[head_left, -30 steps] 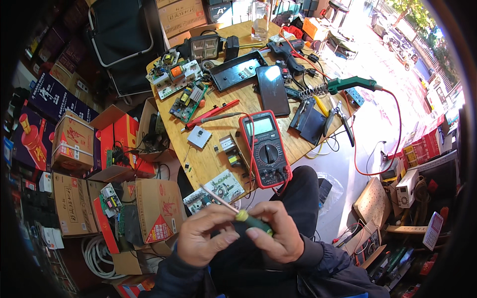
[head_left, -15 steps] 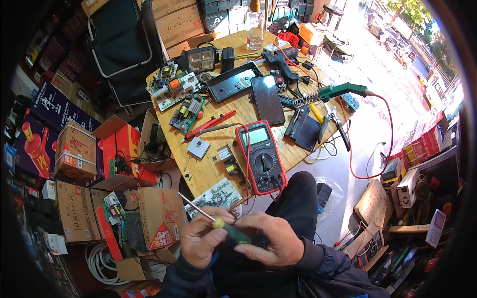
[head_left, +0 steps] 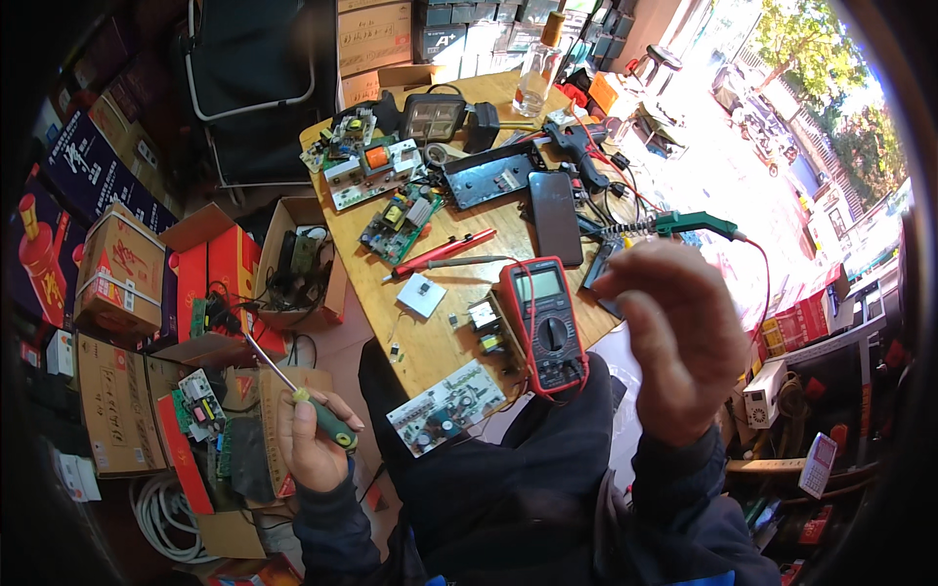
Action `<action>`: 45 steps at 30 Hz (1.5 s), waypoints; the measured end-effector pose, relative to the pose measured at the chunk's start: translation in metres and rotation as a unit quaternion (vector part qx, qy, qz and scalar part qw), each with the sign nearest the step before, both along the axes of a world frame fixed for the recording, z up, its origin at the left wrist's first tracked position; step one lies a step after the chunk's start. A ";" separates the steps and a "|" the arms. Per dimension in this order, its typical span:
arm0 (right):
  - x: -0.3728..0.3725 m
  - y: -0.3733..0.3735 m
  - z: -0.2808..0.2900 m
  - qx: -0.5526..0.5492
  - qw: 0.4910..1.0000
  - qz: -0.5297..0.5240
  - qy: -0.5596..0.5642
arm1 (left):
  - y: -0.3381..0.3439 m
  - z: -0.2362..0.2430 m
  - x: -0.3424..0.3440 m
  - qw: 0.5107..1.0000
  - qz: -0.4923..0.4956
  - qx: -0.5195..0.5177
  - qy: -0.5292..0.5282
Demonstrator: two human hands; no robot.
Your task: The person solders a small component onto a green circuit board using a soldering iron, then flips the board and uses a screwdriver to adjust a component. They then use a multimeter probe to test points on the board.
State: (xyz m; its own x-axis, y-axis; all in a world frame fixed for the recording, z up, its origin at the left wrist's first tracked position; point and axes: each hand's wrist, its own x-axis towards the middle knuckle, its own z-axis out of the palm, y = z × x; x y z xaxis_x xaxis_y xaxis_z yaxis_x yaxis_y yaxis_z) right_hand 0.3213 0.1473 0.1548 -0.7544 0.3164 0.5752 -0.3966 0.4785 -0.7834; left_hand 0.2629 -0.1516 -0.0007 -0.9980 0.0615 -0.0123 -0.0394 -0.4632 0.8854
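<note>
My left hand [head_left: 311, 451] grips a screwdriver [head_left: 335, 428] by its green and yellow handle. Its metal shaft slants up and to the left. My right hand [head_left: 684, 347] is raised beyond the table's right edge, slightly blurred, its thumb apart from the curved fingers and nothing seen in it. A red and black multimeter [head_left: 553, 305] stands nearest to that hand, at the table's near edge. Beside the meter lies a part with a metal heatsink and coil [head_left: 490, 337]. A pale circuit board [head_left: 445, 410] juts over the near corner of the table.
On the wooden table [head_left: 459, 293] are red and grey test probes [head_left: 454, 254], a phone [head_left: 554, 220], several circuit boards [head_left: 401, 225], a black tray-like casing [head_left: 493, 176] and a glass bottle [head_left: 535, 83]. A green soldering iron [head_left: 696, 225] rests at the right. Open cartons [head_left: 293, 220] stand on the left.
My hands have moved apart: the left went left with the screwdriver, while the right let go of its handle and rose to the right. The view has shifted a little.
</note>
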 end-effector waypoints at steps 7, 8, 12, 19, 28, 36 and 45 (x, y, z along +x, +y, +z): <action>0.013 0.018 -0.002 0.049 0.989 -0.093 0.108 | -0.022 -0.030 0.008 0.994 0.031 -0.009 -0.102; 0.022 0.026 -0.004 0.094 0.981 -0.122 0.117 | -0.025 -0.033 0.007 0.994 0.029 -0.011 -0.102; 0.060 0.038 -0.022 0.053 0.973 -0.215 0.066 | -0.032 -0.039 -0.002 0.995 0.019 -0.009 -0.094; 0.085 0.042 -0.049 0.003 0.966 -0.256 -0.039 | -0.027 -0.028 -0.001 0.994 0.007 -0.008 -0.107; 0.079 0.040 -0.062 0.007 0.969 -0.241 -0.061 | -0.025 -0.015 0.004 0.996 0.012 -0.024 -0.091; 0.047 0.026 -0.064 -0.018 0.973 -0.195 -0.125 | -0.027 -0.014 0.011 0.994 0.023 -0.034 -0.099; -0.135 0.019 -0.097 0.440 0.878 0.054 -0.180 | -0.029 -0.004 0.030 0.988 -0.049 -0.099 -0.105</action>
